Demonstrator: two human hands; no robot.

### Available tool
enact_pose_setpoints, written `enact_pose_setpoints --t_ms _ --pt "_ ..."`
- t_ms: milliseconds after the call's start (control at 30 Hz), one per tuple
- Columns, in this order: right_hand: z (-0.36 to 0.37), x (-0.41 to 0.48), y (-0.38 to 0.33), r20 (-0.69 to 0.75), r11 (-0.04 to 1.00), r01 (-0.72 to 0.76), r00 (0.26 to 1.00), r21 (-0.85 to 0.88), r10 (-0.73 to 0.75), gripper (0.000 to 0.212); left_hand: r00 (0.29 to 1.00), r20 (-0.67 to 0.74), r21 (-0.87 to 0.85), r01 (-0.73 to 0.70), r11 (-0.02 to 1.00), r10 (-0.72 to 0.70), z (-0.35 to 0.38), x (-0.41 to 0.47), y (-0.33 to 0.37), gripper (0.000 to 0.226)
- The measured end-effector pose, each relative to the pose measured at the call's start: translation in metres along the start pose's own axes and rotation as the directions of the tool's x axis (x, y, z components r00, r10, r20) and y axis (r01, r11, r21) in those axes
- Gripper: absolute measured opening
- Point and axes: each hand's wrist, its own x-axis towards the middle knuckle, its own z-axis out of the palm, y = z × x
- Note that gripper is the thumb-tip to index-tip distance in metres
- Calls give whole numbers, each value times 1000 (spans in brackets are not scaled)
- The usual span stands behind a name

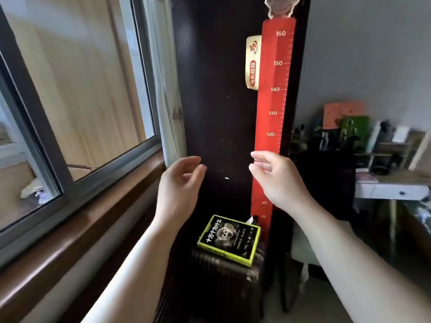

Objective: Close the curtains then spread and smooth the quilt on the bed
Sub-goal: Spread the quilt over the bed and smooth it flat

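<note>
Windowpanes (77, 78) in a grey sliding frame fill the view from nine to eleven o'clock, with a brown wooden sill (77, 234) running below toward seven. Just right of the frame hangs the pale curtain (163, 85) — gathered into a narrow strip between the window and a dark wardrobe panel (214, 101). The left hand (179, 185) is raised near the centre, at six o'clock of the curtain's lower end, fingers loosely curled and holding nothing. At six o'clock of the view a yellow-edged book (229, 240) lies on a ribbed suitcase (224, 269). The right hand (276, 180) hovers at the left hand's three o'clock — fingers relaxed, empty — in front of a red height chart (275, 89) fixed along the panel's edge. A cluttered desk (391, 190) stands at three o'clock.
</note>
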Motion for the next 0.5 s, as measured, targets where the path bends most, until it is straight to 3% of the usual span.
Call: enact_pose_setpoints --t_ms 200,500 --pt "-80 -45 38 -121 990 -137 984 -27 133 33 980 196 -140 -14 990 42 79 -41 23 16" --pt "-232 -104 102 -288 948 -299 922 -110 258 30 895 431 -262 7 965 110 229 -110 79 17"
